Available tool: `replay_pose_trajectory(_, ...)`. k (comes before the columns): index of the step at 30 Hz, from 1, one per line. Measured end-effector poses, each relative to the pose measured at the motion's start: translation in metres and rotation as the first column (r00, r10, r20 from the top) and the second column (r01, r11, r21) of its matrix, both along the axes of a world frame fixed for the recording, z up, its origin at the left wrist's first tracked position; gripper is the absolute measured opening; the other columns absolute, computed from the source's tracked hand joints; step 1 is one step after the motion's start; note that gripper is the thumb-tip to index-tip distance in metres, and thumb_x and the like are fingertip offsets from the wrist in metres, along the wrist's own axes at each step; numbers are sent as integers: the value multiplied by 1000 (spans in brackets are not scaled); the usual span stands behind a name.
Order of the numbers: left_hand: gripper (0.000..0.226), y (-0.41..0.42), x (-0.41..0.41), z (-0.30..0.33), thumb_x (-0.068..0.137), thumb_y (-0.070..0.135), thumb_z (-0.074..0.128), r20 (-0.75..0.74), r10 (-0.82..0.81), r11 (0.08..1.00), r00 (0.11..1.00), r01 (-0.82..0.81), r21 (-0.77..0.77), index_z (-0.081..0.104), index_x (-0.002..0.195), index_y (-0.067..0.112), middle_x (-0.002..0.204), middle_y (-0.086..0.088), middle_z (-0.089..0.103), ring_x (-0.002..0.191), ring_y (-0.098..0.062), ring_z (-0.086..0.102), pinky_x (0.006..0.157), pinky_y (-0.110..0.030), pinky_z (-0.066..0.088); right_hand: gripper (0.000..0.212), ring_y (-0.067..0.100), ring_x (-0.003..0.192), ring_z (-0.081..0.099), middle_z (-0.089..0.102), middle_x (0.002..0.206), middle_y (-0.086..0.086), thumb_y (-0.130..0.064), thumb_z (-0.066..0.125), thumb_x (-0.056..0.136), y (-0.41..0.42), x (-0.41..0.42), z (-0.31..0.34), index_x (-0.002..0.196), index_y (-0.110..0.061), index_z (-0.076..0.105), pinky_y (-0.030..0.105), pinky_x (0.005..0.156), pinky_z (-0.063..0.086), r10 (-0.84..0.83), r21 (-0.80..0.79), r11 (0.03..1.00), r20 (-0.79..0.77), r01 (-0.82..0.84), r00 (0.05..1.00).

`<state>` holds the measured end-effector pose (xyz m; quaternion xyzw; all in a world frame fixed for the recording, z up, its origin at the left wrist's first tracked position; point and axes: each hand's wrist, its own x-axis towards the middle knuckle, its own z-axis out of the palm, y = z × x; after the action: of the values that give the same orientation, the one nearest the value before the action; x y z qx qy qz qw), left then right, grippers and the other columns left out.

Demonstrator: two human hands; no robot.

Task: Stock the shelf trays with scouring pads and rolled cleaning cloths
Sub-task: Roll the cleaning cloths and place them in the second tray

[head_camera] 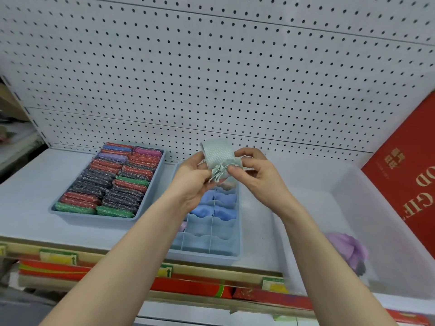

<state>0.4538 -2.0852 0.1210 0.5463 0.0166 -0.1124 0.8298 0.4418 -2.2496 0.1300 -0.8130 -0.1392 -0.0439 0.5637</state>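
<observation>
Fingers [231, 170] of both hands pinch a pale green dotted cloth [220, 158] at centre frame: the left hand [195, 175] grips its bunched lower end, the right hand [253, 169] curls round the other side. It looks like the cloth is being rolled tight, held up in the air so both hands can work it before it goes down.

Directly beneath, the divided tray [231, 251] sits on the shelf [30, 191], and that's surely why the hands hover here: a short drop into a cell. Blue rolled cloths [222, 211] fill cells in the middle rows; a pinkish one peeks out at the tray's left side, and the nearest cells look free.

Left of centre, the flat tray [94, 218] is packed with scouring pads [113, 177] in red, green, purple and dark sparkle, stood on edge in two columns so they pack tight and every colour shows.

At lower right, a clear bin [388, 208] holds a purple cloth [350, 250], likely the supply.

Writing: the red box [409, 165] at right edge shows sideways white letters, "OD" and "GIF" readable, plus gold characters too small to make out. Shelf-edge tags [58, 257] below carry arrows; their text is unreadable.
</observation>
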Motion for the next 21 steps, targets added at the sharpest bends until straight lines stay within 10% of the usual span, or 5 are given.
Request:
replay_pose_trajectory(4, 41, 2, -3, 1, 89, -19, 36, 81, -48, 999, 996, 47, 9, 64, 109, 3, 94, -11, 74, 78, -22, 71, 60, -30, 58, 19, 7, 69, 65, 68, 87, 0, -2, 72, 84, 2, 5, 1, 95, -3, 56, 17, 57, 49, -41, 296, 951, -153, 85, 987)
replay_pose_trajectory(11, 33, 10, -7, -12, 87, 5, 68, 251, -47, 963, 967, -24, 270, 64, 117, 16, 114, -4, 71, 100, -25, 70, 86, -41, 58, 39, 17, 73, 64, 69, 89, 8, -3, 70, 86, -1, 12, -5, 123, -10, 58, 24, 63, 51, 28, 320, 946, -254, 56, 967)
replay_pose_trajectory(16, 24, 16, -10, -19, 93, 0, 58, 245, -4, 966, 969, -60, 253, 67, 107, 17, 96, 5, 73, 85, -16, 71, 68, -28, 59, 35, 17, 78, 60, 64, 93, 8, -7, 62, 91, -5, 14, -15, 127, -11, 62, 23, 68, 51, 282, 460, 883, -374, -88, 884)
replay_pose_trajectory(21, 25, 28, -13, -30, 99, 3, 46, 131, 22, 975, 991, -50, 215, 69, 105, 13, 100, -9, 67, 84, -19, 70, 71, -25, 58, 35, 18, 73, 60, 66, 84, -1, 13, 56, 86, 10, 9, -28, 77, -16, 74, 23, 63, 49, 120, 384, 923, -343, 23, 932)
